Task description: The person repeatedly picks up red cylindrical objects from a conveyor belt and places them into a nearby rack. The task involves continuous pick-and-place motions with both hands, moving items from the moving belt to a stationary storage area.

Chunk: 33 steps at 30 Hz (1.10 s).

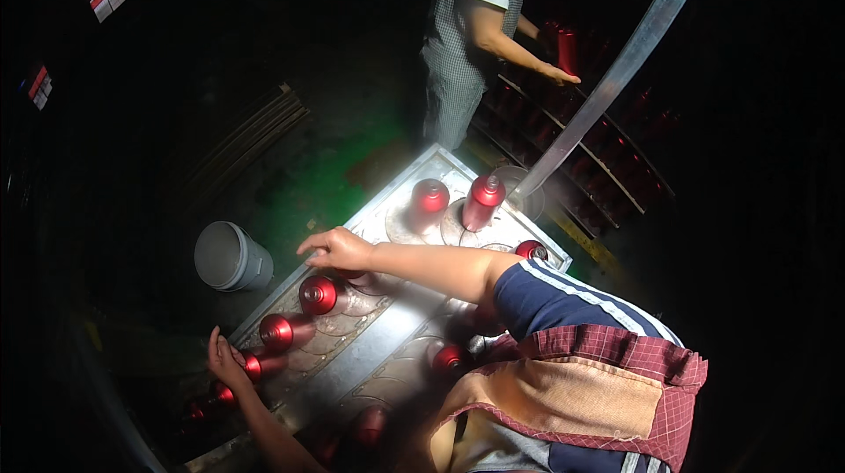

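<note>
Several red metallic bottles stand in round hollows on a pale metal-edged table. My right hand is stretched across it, fingers apart and holding nothing, above a red bottle partly hidden by my wrist. Just below stands another red bottle, with a further red bottle beyond it. At the table's left edge my left hand has its fingers extended, close beside a red bottle; I cannot tell whether they touch. Two red bottles stand at the far end.
A white bucket stands on the floor at left. A metal bar rises past the table's far corner. Beyond, a person in a checked apron holds a red bottle near racks of red items. Flat strips lie behind.
</note>
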Available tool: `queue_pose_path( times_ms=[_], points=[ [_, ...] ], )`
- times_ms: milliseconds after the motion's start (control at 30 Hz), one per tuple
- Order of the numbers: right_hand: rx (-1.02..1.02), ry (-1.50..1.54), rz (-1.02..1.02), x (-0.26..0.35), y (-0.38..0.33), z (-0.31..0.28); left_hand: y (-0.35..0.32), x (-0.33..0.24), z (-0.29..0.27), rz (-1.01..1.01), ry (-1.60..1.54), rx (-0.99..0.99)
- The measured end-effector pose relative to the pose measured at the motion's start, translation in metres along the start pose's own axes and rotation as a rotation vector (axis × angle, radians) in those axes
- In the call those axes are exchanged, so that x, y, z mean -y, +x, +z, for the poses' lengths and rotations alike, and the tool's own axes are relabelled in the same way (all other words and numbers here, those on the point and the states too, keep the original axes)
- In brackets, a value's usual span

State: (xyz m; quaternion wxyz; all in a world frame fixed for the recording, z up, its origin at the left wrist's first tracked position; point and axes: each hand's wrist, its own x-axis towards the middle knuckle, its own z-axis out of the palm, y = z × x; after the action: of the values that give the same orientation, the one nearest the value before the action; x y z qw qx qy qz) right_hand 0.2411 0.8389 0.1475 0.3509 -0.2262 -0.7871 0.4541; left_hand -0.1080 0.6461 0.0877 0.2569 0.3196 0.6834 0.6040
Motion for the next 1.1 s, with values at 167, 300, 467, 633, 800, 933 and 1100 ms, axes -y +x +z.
queue_pose_path(
  times_ms=[167,300,467,633,800,933,1100],
  points=[
    [-0.073,-0.065,-0.055,-0.009,0.059,0.058,0.045,-0.018,-0.043,0.218,0.195,-0.283],
    [0.042,0.281,-0.203,0.065,-0.003,0.028,-0.029,-0.141,-0.068,0.374,-0.399,-0.455],
    [0.082,0.306,-0.195,0.186,-0.171,-0.126,-0.204,-0.261,0.093,0.719,-1.372,0.397],
    [0.133,0.309,0.221,0.166,-0.295,-0.17,-0.319,-0.252,0.278,0.041,-1.026,1.24],
    [-0.086,0.468,0.405,0.093,-0.476,-0.276,-0.483,-0.221,0.449,-0.266,-0.318,1.479],
    [-0.286,0.414,0.692,0.052,-0.613,-0.379,-0.559,-0.203,0.573,-0.299,-0.296,1.776],
    [-0.494,0.502,0.621,0.017,-0.727,-0.488,-0.628,-0.206,0.705,-0.377,0.032,1.578]
  ],
)
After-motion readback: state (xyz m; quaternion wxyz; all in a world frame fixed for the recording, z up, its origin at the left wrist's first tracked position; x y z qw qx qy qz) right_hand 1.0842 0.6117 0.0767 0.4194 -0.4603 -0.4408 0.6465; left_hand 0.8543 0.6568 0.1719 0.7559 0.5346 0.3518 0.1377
